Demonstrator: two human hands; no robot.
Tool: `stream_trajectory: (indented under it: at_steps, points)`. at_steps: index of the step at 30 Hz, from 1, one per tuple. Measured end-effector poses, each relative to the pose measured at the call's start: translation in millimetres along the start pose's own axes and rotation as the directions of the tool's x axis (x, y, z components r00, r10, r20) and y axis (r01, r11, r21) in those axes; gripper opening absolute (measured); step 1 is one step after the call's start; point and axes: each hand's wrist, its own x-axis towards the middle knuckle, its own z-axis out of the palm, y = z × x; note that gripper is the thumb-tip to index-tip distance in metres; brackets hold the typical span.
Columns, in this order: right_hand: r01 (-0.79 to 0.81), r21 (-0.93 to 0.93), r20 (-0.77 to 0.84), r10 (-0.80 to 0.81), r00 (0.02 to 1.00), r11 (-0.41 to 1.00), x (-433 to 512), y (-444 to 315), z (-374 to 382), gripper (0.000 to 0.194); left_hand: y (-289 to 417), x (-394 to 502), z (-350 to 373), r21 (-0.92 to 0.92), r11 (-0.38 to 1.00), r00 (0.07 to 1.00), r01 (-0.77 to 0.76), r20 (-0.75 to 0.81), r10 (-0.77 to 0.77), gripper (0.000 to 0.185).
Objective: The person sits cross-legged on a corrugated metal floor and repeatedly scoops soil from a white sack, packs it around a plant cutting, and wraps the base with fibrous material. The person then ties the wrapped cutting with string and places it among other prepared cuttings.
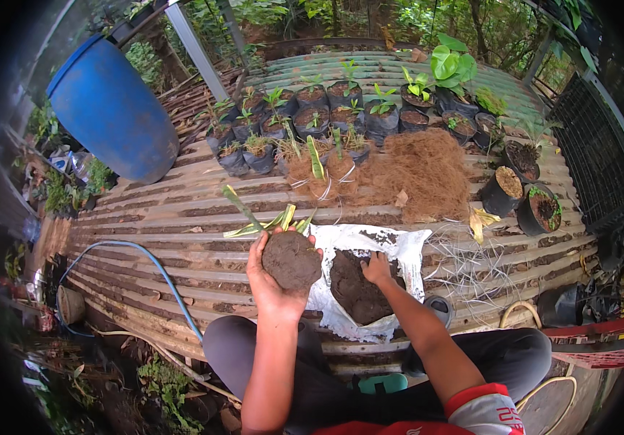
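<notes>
A rounded ball of dark, moist soil (pixel 291 260) rests in my left hand (pixel 276 296), whose fingers curl up around its sides. Behind it rises a snake plant leaf (pixel 242 205); whether its base sits in the ball is hidden. My right hand (pixel 378 268) reaches into the opened white sack (pixel 325 310) and touches the dark soil (pixel 363 296) inside. Its fingertips are partly hidden, so I cannot tell if they grip any. More yellow-edged snake plant leaves (pixel 288 216) lie just beyond the ball.
Loose white string (pixel 472 266) lies right of the sack. Beyond are a coconut fibre pile (pixel 420 171), fibre-wrapped snake plant cuttings (pixel 325 182) and several black nursery bags (pixel 312 119). A blue barrel (pixel 113 109) stands left on the corrugated metal sheet (pixel 143 217), near a blue hose (pixel 148 253).
</notes>
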Motion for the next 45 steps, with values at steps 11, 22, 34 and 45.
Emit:
stream_trajectory:
  at_steps: [11,22,34,45]
  points:
    - [0.143,0.173,0.068,-0.157,0.985,0.975,1.1,-3.9,6.4,0.04,-0.6,-0.7,2.6,0.003,1.0,0.999,0.004,-0.04,-0.004,0.027]
    - [0.591,0.043,0.185,-0.588,0.787,0.805,32.5,22.2,14.3,0.044,-0.5,-3.8,2.7,0.02,1.0,0.998,-0.009,-0.067,0.011,0.026]
    - [0.573,0.037,0.508,-0.509,0.695,0.819,23.2,25.5,-33.0,0.055,-7.8,-1.3,0.6,0.046,0.999,0.998,0.006,-0.058,-0.003,0.027]
    - [0.539,0.122,0.526,-0.514,0.677,0.834,23.3,38.4,-44.3,0.048,-17.7,8.4,-10.9,0.08,0.995,0.997,0.064,-0.057,-0.059,0.027]
